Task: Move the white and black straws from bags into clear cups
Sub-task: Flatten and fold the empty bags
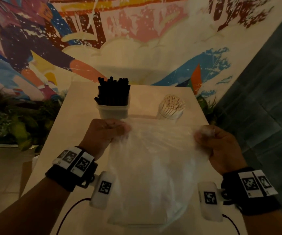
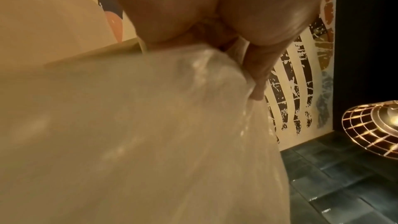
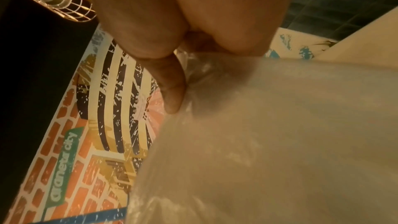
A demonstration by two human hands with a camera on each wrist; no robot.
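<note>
A clear plastic bag hangs stretched between my two hands above the near half of the table; no straws show inside it. My left hand grips its upper left corner in a fist, and my right hand grips the upper right corner. In the wrist views the bag fills the frame under curled fingers. Behind the bag stand a clear cup of black straws and a clear cup of white straws.
The white table runs up to a painted mural wall. Green plants lie left of the table, dark floor tiles to the right. A wire-caged lamp hangs overhead.
</note>
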